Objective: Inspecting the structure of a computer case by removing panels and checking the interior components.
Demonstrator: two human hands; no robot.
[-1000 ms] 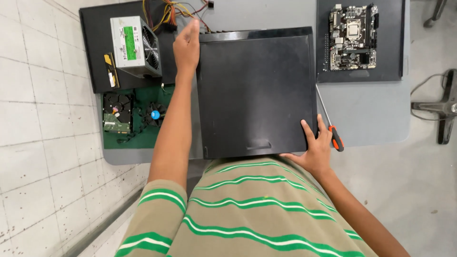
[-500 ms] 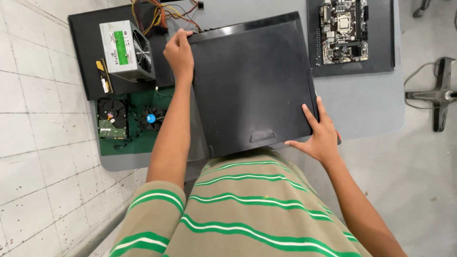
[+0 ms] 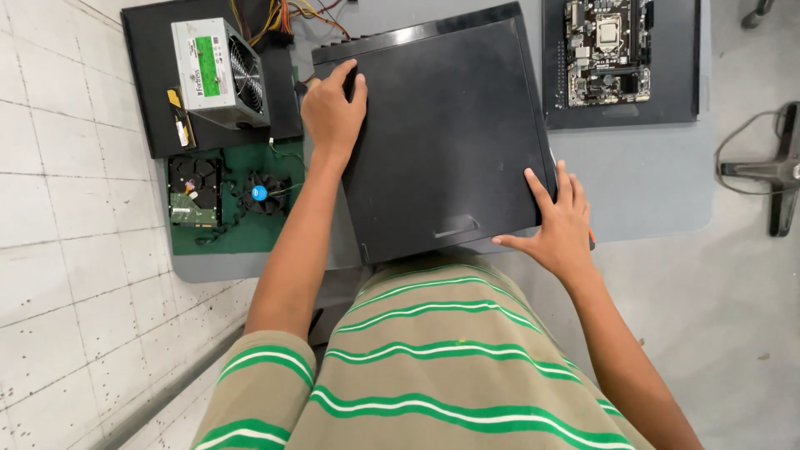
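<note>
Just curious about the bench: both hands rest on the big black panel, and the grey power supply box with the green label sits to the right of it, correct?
Not quite. The head view shows the grey metal power supply box with the green label left of the large black flat panel, not right. The left hand and right hand do rest on the panel.

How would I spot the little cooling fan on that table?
Start at the big black panel under both hands. Left of it lies a green mat. The fan sits on the mat's right part, beside a hard drive: round, black, with a blue hub.
</note>
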